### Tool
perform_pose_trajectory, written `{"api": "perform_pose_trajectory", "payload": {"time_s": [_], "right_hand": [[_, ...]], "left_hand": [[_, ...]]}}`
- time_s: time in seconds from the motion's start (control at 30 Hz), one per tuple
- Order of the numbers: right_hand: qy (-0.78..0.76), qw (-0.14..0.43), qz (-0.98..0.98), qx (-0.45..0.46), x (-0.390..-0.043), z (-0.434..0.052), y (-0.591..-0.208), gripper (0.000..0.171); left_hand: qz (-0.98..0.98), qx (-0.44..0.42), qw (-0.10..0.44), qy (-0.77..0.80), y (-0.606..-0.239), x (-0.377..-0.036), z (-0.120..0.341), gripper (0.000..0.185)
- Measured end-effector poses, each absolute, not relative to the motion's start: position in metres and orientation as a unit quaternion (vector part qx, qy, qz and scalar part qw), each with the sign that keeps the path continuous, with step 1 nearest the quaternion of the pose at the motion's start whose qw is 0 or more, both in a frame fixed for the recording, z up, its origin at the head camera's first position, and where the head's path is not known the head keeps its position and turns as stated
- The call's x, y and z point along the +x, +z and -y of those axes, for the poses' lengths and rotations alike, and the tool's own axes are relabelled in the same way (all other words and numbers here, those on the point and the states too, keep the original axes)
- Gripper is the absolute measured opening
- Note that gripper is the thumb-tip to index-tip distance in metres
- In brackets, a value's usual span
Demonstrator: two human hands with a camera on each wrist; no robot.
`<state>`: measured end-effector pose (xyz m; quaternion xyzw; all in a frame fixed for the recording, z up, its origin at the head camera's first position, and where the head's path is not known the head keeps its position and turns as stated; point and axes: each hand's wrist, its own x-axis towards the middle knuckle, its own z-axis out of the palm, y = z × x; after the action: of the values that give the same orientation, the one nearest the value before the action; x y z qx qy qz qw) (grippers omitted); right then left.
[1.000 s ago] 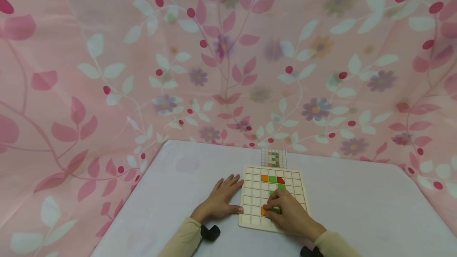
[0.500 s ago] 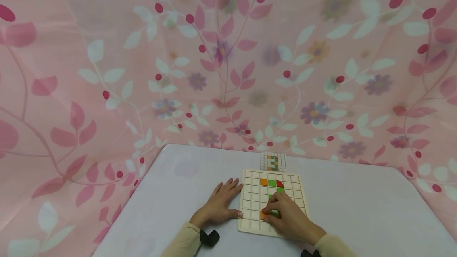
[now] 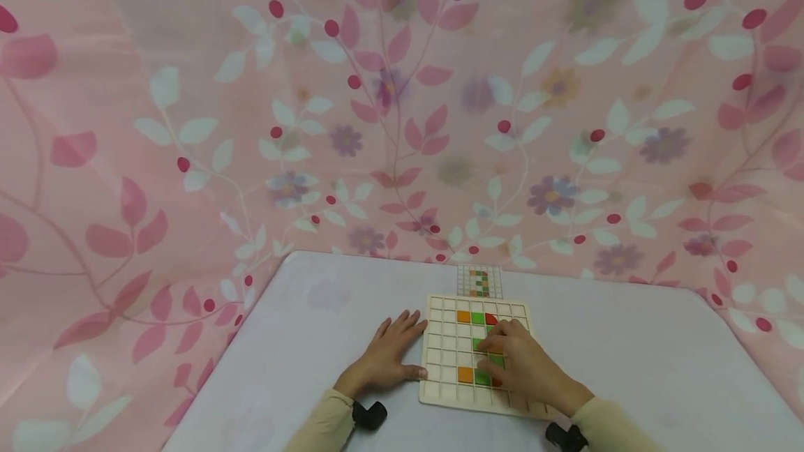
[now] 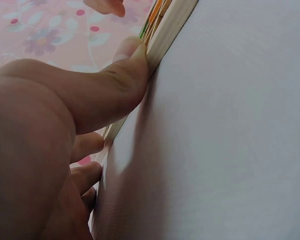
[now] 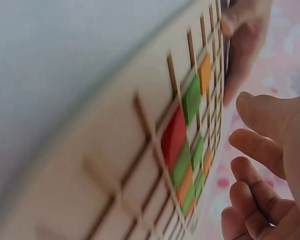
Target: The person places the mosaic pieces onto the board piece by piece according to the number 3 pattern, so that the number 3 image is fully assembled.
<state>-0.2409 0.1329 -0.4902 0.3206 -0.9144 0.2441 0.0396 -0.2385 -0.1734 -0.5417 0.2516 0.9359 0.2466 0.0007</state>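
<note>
A pale wooden grid board (image 3: 440, 351) lies on the table with coloured square tiles set in its cells. Beside its left edge my left hand (image 3: 384, 356) rests with fingers spread; the thumb (image 4: 125, 70) touches the board's side. Over the board's right half hovers my right hand (image 3: 527, 366), its fingers loosely bent and holding nothing. In the lower row sit an orange tile (image 3: 465, 374) and a green tile (image 3: 482, 377), followed by a red rounded one (image 5: 175, 137). Another orange tile (image 3: 463, 317) lies in the upper row. My right hand partly covers the tiles between.
Behind the board lies a printed pattern card (image 3: 465, 280) with a small coloured grid. A white cloth (image 3: 628, 354) covers the table, and a pink floral curtain (image 3: 402, 124) hangs along the back. Black wrist straps (image 3: 369, 416) are on both arms.
My right hand has let go of the lower orange tile and drawn off to the right, uncovering it and the green tile next to it. My left hand stays in place.
</note>
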Motion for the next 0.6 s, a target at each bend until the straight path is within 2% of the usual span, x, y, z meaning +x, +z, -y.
{"api": "perform_pose_trajectory", "payload": {"time_s": [0.23,0.6], "right_hand": [[0.224,0.058,0.93,0.284,-0.25,-0.174,-0.471,0.015],[0.195,0.107,0.941,0.255,-0.272,-0.238,-0.463,0.018]], "left_hand": [[-0.934,0.252,-0.003,0.252,-0.541,-0.236,0.173,0.093],[-0.939,0.247,0.004,0.238,-0.535,-0.236,0.175,0.093]]}}
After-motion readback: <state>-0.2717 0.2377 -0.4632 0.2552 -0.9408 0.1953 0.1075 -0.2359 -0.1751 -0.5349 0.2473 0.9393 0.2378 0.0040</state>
